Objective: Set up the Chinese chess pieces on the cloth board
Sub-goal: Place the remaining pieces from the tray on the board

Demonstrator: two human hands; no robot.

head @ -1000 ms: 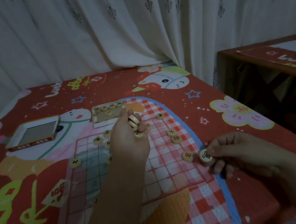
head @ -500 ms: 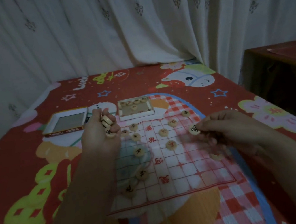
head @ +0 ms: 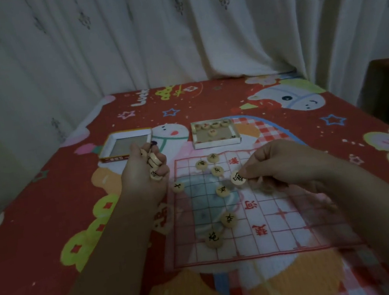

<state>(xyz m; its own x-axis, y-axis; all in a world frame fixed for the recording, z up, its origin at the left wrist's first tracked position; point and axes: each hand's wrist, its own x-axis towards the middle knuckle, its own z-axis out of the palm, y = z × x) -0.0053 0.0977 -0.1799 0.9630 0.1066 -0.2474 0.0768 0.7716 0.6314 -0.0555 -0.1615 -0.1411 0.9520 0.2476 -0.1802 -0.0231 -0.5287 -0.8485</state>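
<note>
Our right hand (head: 282, 164) pinches a black-marked chess piece (head: 238, 178) over the cloth board (head: 289, 231); our left hand (head: 142, 175) grips several stacked pieces (head: 154, 162) beside its left edge.

right hand (head: 281, 163) fingers (head: 247, 172) pinching piece (head: 238, 178) above cloth board (head: 289, 231)

A pale curtain (head: 172, 37) hangs behind the red cartoon-printed cover (head: 47, 219)
</note>
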